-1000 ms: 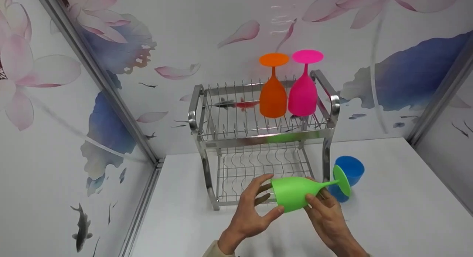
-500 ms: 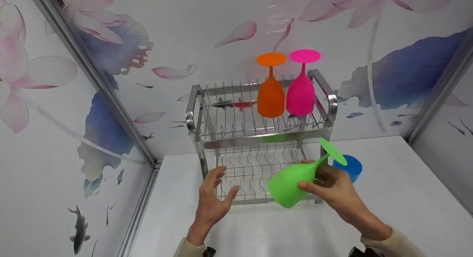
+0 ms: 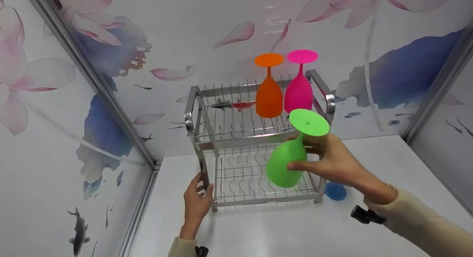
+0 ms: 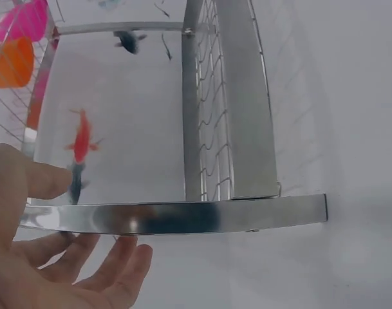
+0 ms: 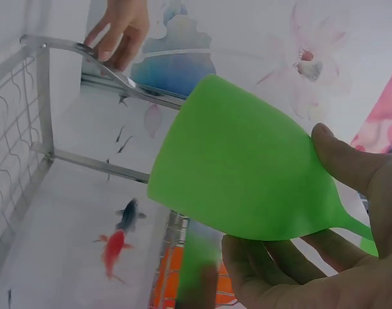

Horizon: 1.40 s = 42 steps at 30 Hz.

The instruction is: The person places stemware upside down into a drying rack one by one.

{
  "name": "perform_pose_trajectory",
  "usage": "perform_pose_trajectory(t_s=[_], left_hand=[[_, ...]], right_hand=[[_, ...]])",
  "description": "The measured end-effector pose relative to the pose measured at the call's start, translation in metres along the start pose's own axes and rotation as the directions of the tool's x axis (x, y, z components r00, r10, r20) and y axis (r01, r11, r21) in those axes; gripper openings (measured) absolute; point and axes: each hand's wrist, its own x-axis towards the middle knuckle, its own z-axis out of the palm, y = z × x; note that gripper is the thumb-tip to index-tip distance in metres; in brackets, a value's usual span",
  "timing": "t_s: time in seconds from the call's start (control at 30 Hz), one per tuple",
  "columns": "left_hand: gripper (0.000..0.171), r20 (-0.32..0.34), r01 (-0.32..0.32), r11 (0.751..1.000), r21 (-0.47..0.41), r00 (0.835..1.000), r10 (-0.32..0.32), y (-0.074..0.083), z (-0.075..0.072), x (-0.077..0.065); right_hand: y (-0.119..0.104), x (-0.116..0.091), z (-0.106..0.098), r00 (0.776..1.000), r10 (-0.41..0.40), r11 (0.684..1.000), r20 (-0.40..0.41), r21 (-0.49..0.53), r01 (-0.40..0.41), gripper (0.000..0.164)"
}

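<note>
My right hand (image 3: 332, 159) grips a green goblet (image 3: 286, 166) by its bowl, thumb on the near side and fingers behind. The goblet is tilted upside down, foot up, in front of the rack's upper tier. Seen from the right wrist, the bowl's rim faces left, with the thumb (image 5: 344, 154) across the bowl near the stem. My left hand (image 3: 196, 201) is at the left front leg of the steel dish rack (image 3: 244, 140), thumb on one side and fingers round the other; the left wrist view shows the fingers (image 4: 121, 264) at the leg's edge.
An orange goblet (image 3: 269, 100) and a pink goblet (image 3: 298, 92) stand upside down at the right of the upper tier. A blue goblet's foot (image 3: 335, 191) shows on the white table (image 3: 266, 231), the rest hidden behind my right arm. Patterned panels surround the table.
My left hand let go of the green goblet's rim and moved left to the rack's leg. My right hand raised the goblet and turned its foot upward.
</note>
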Motion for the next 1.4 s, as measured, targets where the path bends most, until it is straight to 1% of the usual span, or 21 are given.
perform_pose_trajectory(t_s=[0.13, 0.23, 0.33, 0.4, 0.53, 0.73, 0.8, 0.87, 1.03, 1.13, 1.23, 1.4], left_hand=[[0.052, -0.032, -0.001, 1.0, 0.0, 0.999, 0.001, -0.008, 0.003, 0.002], [0.047, -0.062, -0.016, 0.999, 0.041, 0.998, 0.018, -0.011, 0.005, 0.002], [0.044, -0.068, -0.024, 0.996, 0.08, 0.997, 0.029, -0.011, 0.007, 0.003], [0.042, -0.063, -0.029, 0.996, 0.088, 0.997, 0.035, -0.011, 0.008, 0.003], [0.041, -0.064, -0.028, 0.996, 0.088, 0.997, 0.034, -0.011, 0.008, 0.002], [0.038, -0.066, -0.081, 0.991, 0.105, 0.994, 0.089, -0.012, 0.008, 0.004], [0.038, -0.067, -0.085, 0.991, 0.105, 0.993, 0.092, -0.012, 0.009, 0.004], [0.038, -0.064, -0.076, 0.992, 0.102, 0.995, 0.082, -0.012, 0.01, 0.004], [0.038, -0.041, -0.052, 0.994, 0.099, 0.998, 0.056, -0.011, 0.008, 0.005], [0.038, -0.041, -0.046, 0.993, 0.11, 0.998, 0.051, -0.011, 0.006, 0.004], [0.039, -0.043, -0.047, 0.991, 0.124, 0.998, 0.053, -0.012, 0.007, 0.004], [0.038, -0.041, -0.063, 0.989, 0.137, 0.997, 0.07, -0.013, 0.009, 0.005]], right_hand=[[-0.019, 0.018, -0.005, 0.999, -0.027, 0.999, 0.046, -0.046, 0.029, 0.063], [-0.033, 0.032, -0.008, 0.995, -0.05, 0.996, 0.088, -0.067, 0.056, 0.061], [-0.049, 0.047, -0.011, 0.99, -0.059, 0.993, 0.126, -0.099, 0.071, 0.06], [-0.059, 0.057, -0.013, 0.987, -0.063, 0.988, 0.146, -0.131, 0.082, 0.061], [-0.077, 0.078, -0.014, 0.983, -0.075, 0.982, 0.17, -0.158, 0.102, 0.061], [-0.095, 0.116, -0.012, 0.986, -0.071, 0.977, 0.149, -0.187, 0.099, 0.054], [-0.097, 0.13, -0.009, 0.989, -0.062, 0.979, 0.137, -0.186, 0.087, 0.051], [-0.096, 0.144, -0.005, 0.991, -0.046, 0.982, 0.128, -0.178, 0.068, 0.049], [-0.088, 0.176, 0.009, 0.994, -0.021, 0.983, 0.108, -0.177, 0.04, 0.042], [-0.08, 0.192, 0.018, 0.996, -0.024, 0.981, 0.083, -0.189, 0.039, 0.038], [-0.071, 0.205, 0.024, 0.999, -0.012, 0.979, 0.038, -0.201, 0.019, 0.04], [-0.055, 0.221, 0.03, 1.0, 0.006, 0.974, -0.03, -0.225, -0.013, 0.052]])
